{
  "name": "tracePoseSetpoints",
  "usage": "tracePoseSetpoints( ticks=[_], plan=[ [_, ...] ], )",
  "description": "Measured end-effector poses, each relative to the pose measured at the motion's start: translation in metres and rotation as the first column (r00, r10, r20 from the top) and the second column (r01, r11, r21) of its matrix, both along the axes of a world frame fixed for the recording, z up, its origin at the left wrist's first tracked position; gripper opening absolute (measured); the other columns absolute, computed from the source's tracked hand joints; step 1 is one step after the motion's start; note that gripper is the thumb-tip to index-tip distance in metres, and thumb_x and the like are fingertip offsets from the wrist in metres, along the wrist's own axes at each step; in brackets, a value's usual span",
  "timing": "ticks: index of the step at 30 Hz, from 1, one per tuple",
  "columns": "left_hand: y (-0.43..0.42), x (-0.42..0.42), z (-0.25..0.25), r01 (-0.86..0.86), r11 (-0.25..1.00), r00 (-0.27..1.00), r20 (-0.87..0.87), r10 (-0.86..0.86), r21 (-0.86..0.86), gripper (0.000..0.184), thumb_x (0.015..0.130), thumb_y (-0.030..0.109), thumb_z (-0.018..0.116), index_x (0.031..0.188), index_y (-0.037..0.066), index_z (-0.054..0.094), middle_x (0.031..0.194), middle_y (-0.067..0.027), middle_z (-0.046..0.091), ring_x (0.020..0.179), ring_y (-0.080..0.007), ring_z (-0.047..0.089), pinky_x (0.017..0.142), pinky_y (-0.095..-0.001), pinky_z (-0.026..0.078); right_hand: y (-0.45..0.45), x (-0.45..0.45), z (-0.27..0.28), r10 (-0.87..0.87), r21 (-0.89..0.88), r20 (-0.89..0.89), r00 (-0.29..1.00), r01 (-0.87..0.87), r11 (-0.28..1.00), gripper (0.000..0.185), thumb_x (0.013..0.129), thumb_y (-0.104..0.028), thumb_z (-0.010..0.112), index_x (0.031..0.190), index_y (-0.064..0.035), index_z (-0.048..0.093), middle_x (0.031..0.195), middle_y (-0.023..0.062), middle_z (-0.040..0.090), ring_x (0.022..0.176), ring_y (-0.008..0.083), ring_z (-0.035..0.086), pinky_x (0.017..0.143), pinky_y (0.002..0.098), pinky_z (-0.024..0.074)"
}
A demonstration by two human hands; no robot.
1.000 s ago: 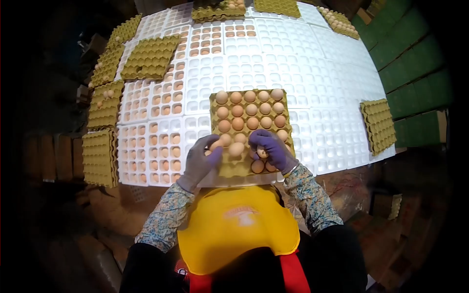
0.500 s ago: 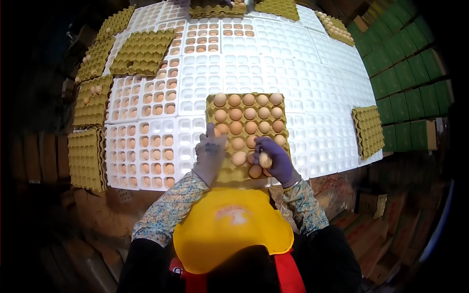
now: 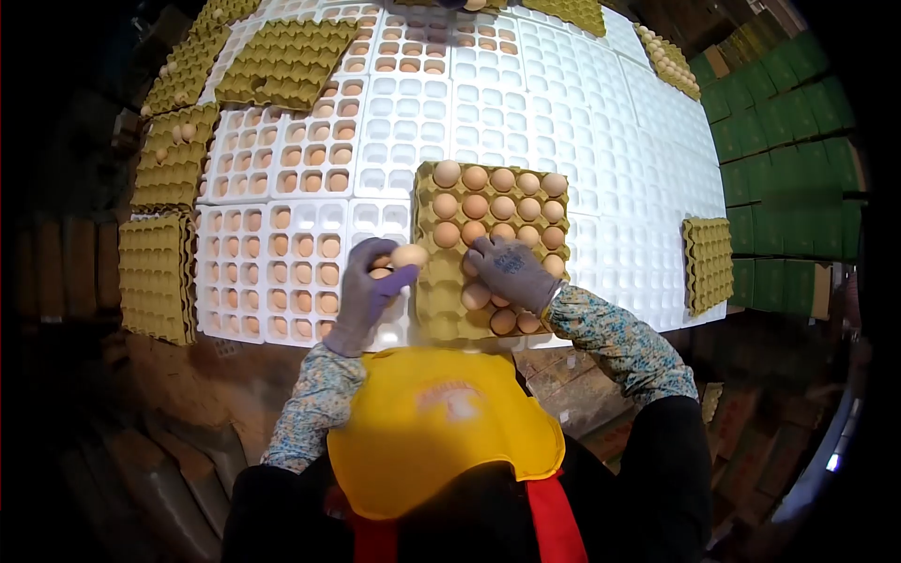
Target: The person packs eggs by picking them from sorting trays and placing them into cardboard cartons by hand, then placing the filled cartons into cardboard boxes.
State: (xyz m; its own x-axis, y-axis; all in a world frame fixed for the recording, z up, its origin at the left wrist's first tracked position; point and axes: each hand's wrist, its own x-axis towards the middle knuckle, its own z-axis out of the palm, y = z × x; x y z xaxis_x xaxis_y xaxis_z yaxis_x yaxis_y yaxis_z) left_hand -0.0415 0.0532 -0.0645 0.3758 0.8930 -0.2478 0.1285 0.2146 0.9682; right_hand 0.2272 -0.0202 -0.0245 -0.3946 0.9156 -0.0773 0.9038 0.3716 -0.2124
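My left hand (image 3: 364,293), in a grey-purple glove, is closed around eggs just left of the pulp egg tray. One pale brown egg (image 3: 408,256) shows between its fingers and thumb, and a second egg (image 3: 380,273) sits lower in the grip. The olive pulp tray (image 3: 441,314) carries rows of brown eggs; its lower left cups hold none. Over the middle of this tray, my right hand (image 3: 511,272) lies back up, its fingers curled about an egg (image 3: 470,265) that is partly hidden. Other eggs lie under that palm.
White foam egg trays (image 3: 394,117) cover the table, those on the left filled with eggs. Pulp trays (image 3: 155,277) line the left edge, and another stack (image 3: 709,266) stands at right. Green boxes (image 3: 777,192) are piled beyond. A further pulp tray (image 3: 286,64) rests at upper left.
My left hand has left the pulp tray and now holds eggs above the foam tray beside it. My right hand has moved up over the remaining eggs, without the egg it held. The view shifted slightly.
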Motion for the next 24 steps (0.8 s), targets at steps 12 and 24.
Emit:
tracePoseSetpoints(
  ticks=[12,24],
  plan=[
    [-0.052,-0.159,0.008,-0.376,0.834,0.848,0.213,0.486,-0.403,0.034,0.090,0.010,0.071,0.122,0.002,0.060,0.102,-0.0070,0.062,0.085,-0.0147,0.063,0.071,-0.0281,0.053,0.095,-0.030,0.068,-0.752,-0.816,-0.499,0.430,0.058,0.575,0.049,0.094,-0.016,0.066,0.141,-0.0022,0.059,0.113,0.0092,0.069,0.086,0.0180,0.068,0.077,0.0310,0.0574],
    [-0.029,-0.227,-0.021,-0.499,0.855,0.801,0.302,0.518,-0.142,0.029,0.095,0.029,0.068,0.111,0.005,0.065,0.088,-0.0039,0.063,0.074,-0.0183,0.059,0.068,-0.0357,0.046,0.492,-0.432,-0.119,-0.301,-0.362,-0.909,0.288,-0.185,0.914,0.027,0.097,-0.025,0.064,0.108,-0.0003,0.069,0.094,0.0107,0.069,0.078,0.0224,0.067,0.072,0.0349,0.0572]
  ],
)
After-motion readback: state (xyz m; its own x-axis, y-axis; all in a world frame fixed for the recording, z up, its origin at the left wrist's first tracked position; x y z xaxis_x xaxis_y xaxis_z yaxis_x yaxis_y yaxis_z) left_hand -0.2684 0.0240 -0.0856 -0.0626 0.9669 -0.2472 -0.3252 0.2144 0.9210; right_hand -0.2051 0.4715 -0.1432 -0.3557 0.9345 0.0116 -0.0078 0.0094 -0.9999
